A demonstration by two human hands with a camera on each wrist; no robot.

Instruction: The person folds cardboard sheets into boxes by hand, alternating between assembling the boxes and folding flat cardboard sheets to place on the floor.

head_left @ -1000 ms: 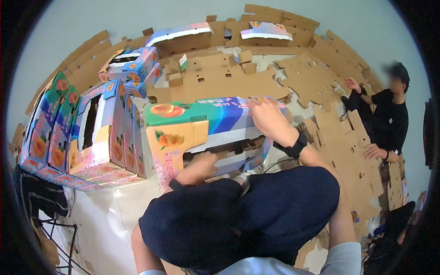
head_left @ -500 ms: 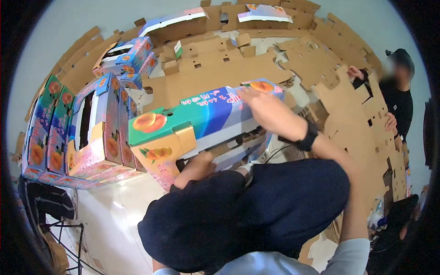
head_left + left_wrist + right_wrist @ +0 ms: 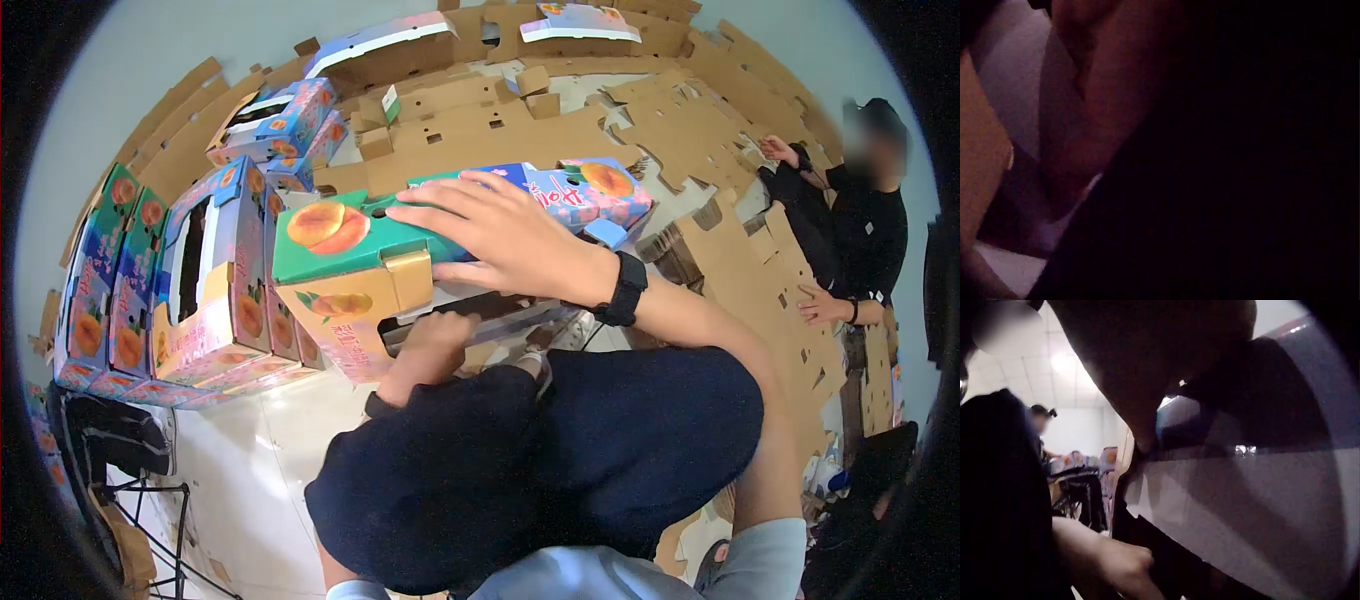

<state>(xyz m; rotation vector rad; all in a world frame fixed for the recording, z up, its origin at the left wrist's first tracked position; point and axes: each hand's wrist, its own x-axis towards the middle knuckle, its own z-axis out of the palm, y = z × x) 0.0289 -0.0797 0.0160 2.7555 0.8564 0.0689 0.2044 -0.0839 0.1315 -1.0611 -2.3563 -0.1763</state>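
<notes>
A fruit carton (image 3: pixel 340 235) with green, blue and pink printed sides and peach pictures lies tilted before the person's knees, its opening facing them. My right hand (image 3: pixel 500 235) rests on its upper printed side, fingers spread and nearly straight, thumb along the edge by the yellow corner tab (image 3: pixel 408 282). My left hand (image 3: pixel 435 345) reaches into the opening at the left end, fingers curled at the carton's edge; the fingertips are hidden inside. The right wrist view shows the left hand (image 3: pixel 1125 562) low beside the carton's white flap (image 3: pixel 1229 506). The left wrist view is very dark.
Several similar cartons (image 3: pixel 215 270) stand in rows on the left, with more stacked behind (image 3: pixel 275 125). Flat brown cardboard sheets (image 3: pixel 480 150) cover the floor ahead. A seated person in black (image 3: pixel 860 220) is at the right. A black folding frame (image 3: pixel 180 540) stands at the lower left.
My right hand has moved left along the carton's upper side, from its right part toward the green end, with fingers now spread. My left hand stays in the opening.
</notes>
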